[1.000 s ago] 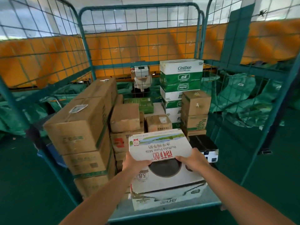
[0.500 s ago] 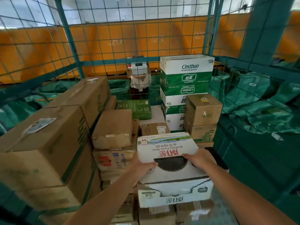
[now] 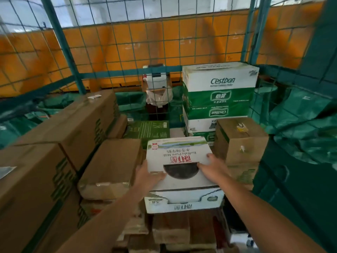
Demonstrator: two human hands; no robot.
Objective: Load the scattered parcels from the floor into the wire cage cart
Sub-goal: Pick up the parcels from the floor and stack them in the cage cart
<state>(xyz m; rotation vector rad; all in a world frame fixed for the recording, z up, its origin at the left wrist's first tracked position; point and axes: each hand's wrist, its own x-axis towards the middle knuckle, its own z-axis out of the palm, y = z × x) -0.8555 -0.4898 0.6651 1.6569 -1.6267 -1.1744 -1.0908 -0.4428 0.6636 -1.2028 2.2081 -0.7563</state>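
A white milk carton box [image 3: 179, 154] with red print and a dark oval handle hole sits inside the wire cage cart [image 3: 116, 73], above brown parcels in the middle. My left hand [image 3: 148, 175] grips its left side with the thumb on the top face. My right hand [image 3: 212, 166] holds its right side, fingers laid over the top beside the hole. Whether the box's weight rests on the parcels below I cannot tell.
Tall brown cartons [image 3: 69, 128] fill the cart's left side, with a smaller brown box [image 3: 113, 161] beside my left hand. A green and white Cestbon stack [image 3: 218, 95] and a brown box [image 3: 240, 141] stand on the right. Green sacks [image 3: 300, 125] lie outside the mesh.
Both hands have carried the milk box forward and deeper into the cart, over the brown parcels. The view has moved in closer to the stacks.
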